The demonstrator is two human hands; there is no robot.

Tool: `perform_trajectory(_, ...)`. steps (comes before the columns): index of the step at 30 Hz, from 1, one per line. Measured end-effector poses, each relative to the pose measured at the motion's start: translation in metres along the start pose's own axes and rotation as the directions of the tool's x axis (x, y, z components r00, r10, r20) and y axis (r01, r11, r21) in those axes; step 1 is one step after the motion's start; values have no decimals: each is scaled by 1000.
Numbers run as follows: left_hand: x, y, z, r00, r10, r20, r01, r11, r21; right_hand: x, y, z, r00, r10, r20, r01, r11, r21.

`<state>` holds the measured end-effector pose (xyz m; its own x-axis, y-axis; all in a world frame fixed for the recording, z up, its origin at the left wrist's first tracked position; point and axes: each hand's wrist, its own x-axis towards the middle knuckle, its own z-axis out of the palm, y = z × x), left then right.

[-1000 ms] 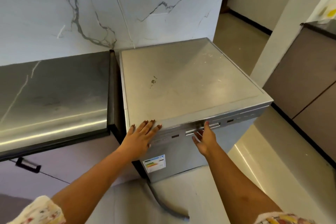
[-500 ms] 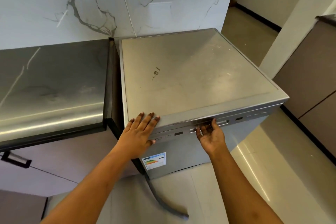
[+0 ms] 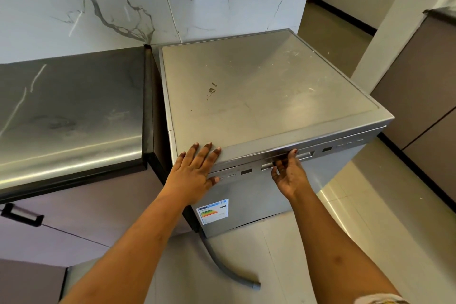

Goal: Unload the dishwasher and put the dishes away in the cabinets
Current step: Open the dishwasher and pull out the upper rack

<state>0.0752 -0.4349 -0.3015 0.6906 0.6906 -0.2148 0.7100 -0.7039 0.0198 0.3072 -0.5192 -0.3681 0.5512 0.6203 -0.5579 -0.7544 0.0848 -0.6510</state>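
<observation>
A silver freestanding dishwasher stands against the marble wall with its door closed. My left hand lies flat with straight fingers on the front left corner of its top. My right hand is at the recessed door handle in the control strip, palm up, fingers hooked into the recess. No dishes show.
A dark polished countertop with a lower cabinet and a black handle adjoins on the left. A grey drain hose lies on the tiled floor in front. Brown cabinets stand at the right.
My right hand has moved up from below the control strip and hooked its fingers into the door handle. The camera has come nearer. My left hand stays on the top.
</observation>
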Motion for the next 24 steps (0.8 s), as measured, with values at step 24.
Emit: perform_trajectory(24, 2, -2, 2, 999, -3, 32, 3, 1000, 4, -2, 7, 4, 999, -32, -40, 33, 999, 25)
